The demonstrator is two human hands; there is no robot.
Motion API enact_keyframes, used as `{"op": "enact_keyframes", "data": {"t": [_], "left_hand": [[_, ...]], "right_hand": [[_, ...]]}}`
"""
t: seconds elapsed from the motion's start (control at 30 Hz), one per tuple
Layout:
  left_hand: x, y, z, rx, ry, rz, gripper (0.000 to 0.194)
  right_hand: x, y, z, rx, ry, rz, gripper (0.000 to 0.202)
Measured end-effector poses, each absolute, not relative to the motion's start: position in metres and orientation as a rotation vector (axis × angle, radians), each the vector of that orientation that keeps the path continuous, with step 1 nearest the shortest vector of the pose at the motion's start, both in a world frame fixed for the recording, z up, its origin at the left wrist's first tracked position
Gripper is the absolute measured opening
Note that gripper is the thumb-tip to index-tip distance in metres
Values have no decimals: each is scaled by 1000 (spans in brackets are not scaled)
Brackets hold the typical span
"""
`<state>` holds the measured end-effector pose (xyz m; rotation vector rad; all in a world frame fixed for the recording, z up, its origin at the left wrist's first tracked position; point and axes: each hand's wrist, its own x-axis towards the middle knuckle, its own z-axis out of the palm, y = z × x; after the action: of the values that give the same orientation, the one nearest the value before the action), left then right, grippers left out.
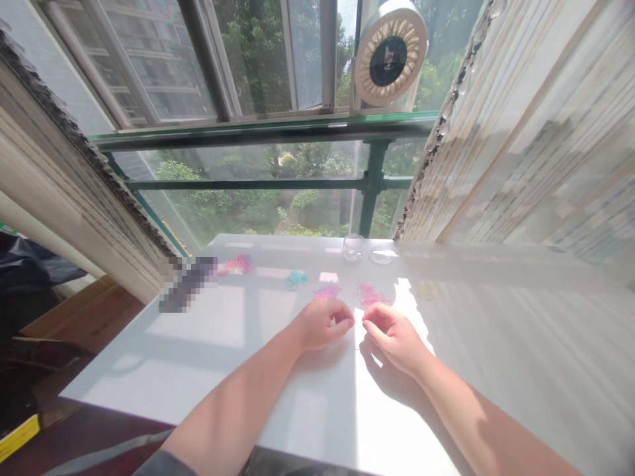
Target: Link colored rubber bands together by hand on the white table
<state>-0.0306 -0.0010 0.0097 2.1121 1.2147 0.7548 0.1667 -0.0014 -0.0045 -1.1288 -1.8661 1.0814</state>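
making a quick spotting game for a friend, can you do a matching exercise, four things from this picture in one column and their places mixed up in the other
Things
1. fan
2. container
3. teal pile
4. pink pile

Places
A. just beyond the right hand
B. left of the purple pile
C. above the green rail
D. beside the clear disc

Pairs: 1-C, 2-D, 3-B, 4-A

anything pinched in the left hand [322, 325] or right hand [397, 337] is too small to tell. a dark object [188, 284] at their nine o'clock is pixelated beyond telling; the yellowish pile [426, 290] at two o'clock is blurred; the left sleeve [166, 464] is cut off at seven.
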Motion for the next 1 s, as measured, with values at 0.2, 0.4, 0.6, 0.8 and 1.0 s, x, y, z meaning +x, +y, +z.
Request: {"op": "enact_keyframes", "data": {"t": [0.2,0.4,0.6,0.8,1.0], "left_hand": [[-30,-1,8,2104,1207,787,13],[-30,-1,5,2095,1197,797,13],[-32,1,0,2095,1196,792,15],[-32,2,-2,2086,1196,770,16],[-32,2,-4,2093,1199,768,17]], "right_hand": [[167,-1,-4,-1154,-1893,1063,11],[170,3,-5,-1179,-1902,1015,14],[188,15,-6,-1332,-1894,805,17],[206,35,-17,-1553,-1856,521,20],[212,42,-26,-1712,-1879,545,24]]}}
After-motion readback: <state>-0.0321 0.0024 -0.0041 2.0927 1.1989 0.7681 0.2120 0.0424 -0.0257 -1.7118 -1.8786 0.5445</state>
